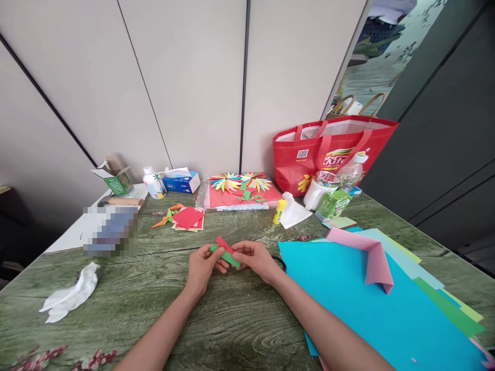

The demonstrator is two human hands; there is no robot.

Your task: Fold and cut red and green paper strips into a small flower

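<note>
Between both hands, above the middle of the wood-grain table, is a folded green paper strip point(228, 257) with a red paper piece point(224, 243) sticking out behind it. My left hand point(204, 263) pinches the green strip's left end, thumb on top. At the other end my right hand point(253, 257) grips the papers, its thumb on the green strip. Just beyond my left hand lies a small stack of paper squares, red on top point(188, 218), beside folded orange and green pieces point(168, 216). A yellow glue stick point(279, 211) stands beyond my right hand.
Blue paper sheets point(332, 288) with a folded pink strip point(377, 257) cover the right side. At the back are paper stars on a red packet point(240, 198), a red bag point(294, 159), a bottle point(351, 172) and a tissue pack point(181, 181). Crumpled tissue point(73, 293) lies left.
</note>
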